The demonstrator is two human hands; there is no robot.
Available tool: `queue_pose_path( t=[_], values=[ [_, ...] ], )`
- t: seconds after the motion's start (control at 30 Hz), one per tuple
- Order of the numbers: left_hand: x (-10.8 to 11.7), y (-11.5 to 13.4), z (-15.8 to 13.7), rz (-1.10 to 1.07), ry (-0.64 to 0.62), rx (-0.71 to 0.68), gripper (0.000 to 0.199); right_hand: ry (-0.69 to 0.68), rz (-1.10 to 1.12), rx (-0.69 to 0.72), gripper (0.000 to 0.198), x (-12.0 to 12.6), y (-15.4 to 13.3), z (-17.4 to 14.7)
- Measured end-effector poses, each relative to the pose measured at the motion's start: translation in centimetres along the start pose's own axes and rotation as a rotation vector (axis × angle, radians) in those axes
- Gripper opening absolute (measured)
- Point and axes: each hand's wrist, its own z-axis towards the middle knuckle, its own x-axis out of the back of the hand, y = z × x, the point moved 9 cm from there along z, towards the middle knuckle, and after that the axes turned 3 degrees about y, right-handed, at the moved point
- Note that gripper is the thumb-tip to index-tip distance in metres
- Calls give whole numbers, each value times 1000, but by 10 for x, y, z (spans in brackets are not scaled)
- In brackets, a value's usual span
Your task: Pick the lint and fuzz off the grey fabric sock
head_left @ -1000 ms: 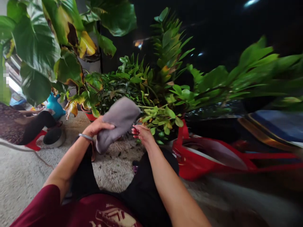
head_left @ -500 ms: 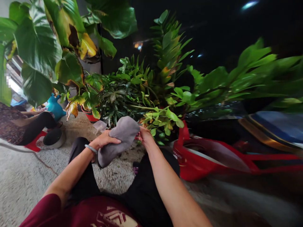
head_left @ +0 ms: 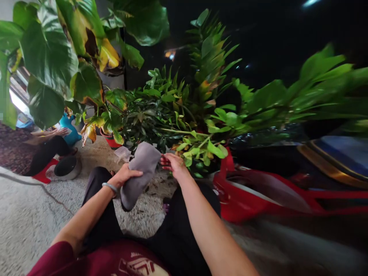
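Observation:
A grey sock (head_left: 143, 165), soft and foot-shaped with a darker lower end, is held tilted above the ground between my knees. My left hand (head_left: 124, 175), with a pale bangle at the wrist, grips its left side, the thumb lying across the front. Just right of the sock's upper end is my right hand (head_left: 174, 164), its fingers stretched out and apart. The fingertips come very close to the fabric edge; whether they touch it I cannot tell.
Leafy potted plants (head_left: 155, 103) spread ahead of me. To my right stands a red bag (head_left: 247, 191). At left, a person (head_left: 20, 149) sits on a red stool (head_left: 46, 172), beside a dark-lined bucket (head_left: 68, 168) and a blue toy (head_left: 69, 128). A cable crosses the ground.
The sock's upper end has shifted left, away from my right hand. My right fingers have come off its edge and spread. My left hand keeps its hold.

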Motion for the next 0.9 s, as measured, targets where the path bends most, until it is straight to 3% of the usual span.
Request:
queue_pose_path(
  t=[0.07,0.13,0.23,0.3,0.33,0.43,0.57,0.63,0.67,0.73,0.83,0.9],
  values=[
    [2,8,-12,23,-61,-17,50,-15,-14,-3,10,0,1,2],
    [18,51,-10,-57,-15,-145,52,-25,-18,5,8,1,2,5],
    [61,128,7,-304,219,-400,54,-29,-16,15,7,0,3,6],
    [83,150,24,-413,354,-443,50,-23,-22,16,7,-1,4,6],
    [89,148,31,-432,407,-429,48,-19,-26,19,6,-1,3,5],
    [93,98,37,-352,511,-280,43,-4,-25,20,2,-1,2,2],
    [79,-14,5,-265,575,4,36,10,-20,-5,3,5,2,0],
    [74,-42,-16,-304,626,44,35,8,-25,-10,3,8,2,1],
    [75,-40,-24,-328,663,12,36,7,-25,-9,3,9,2,1],
    [80,-6,-33,-362,743,-153,39,5,-20,-10,4,10,2,2],
    [90,84,-30,-368,795,-486,43,-15,-9,-4,4,5,2,3],
    [92,133,-16,-372,756,-608,42,-31,-8,8,3,-1,1,3]
  ],
)
